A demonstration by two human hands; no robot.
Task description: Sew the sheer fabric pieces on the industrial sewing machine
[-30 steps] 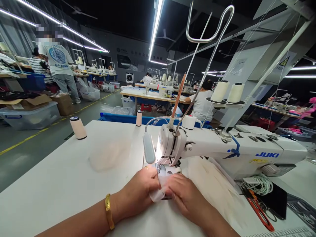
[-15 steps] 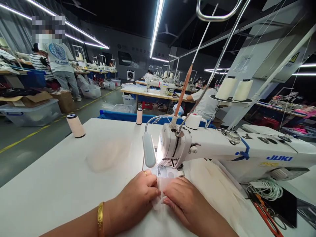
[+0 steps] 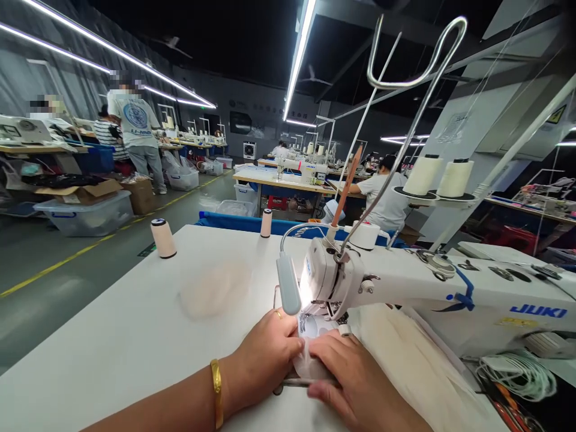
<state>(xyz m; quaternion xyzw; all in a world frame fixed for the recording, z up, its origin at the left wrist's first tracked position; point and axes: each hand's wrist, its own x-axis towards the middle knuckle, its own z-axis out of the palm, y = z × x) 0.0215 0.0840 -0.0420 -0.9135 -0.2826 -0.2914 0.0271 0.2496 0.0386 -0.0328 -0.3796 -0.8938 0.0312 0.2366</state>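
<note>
Left hand point(image 3: 270, 354) and right hand point(image 3: 351, 378): fingers curled, both pinching the small sheer white fabric piece point(image 3: 308, 363) below the white sewing machine's point(image 3: 405, 288) needle, nearer than half a second ago, fabric drawn toward the table's point(image 3: 112, 348) near edge.

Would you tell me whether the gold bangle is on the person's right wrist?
No, the gold bangle sits on the left wrist, behind the left hand; the right hand shows none.

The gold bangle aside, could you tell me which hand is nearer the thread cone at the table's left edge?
Left. The left hand lies below-right of the thread cone; the right hand is farther right.
</note>
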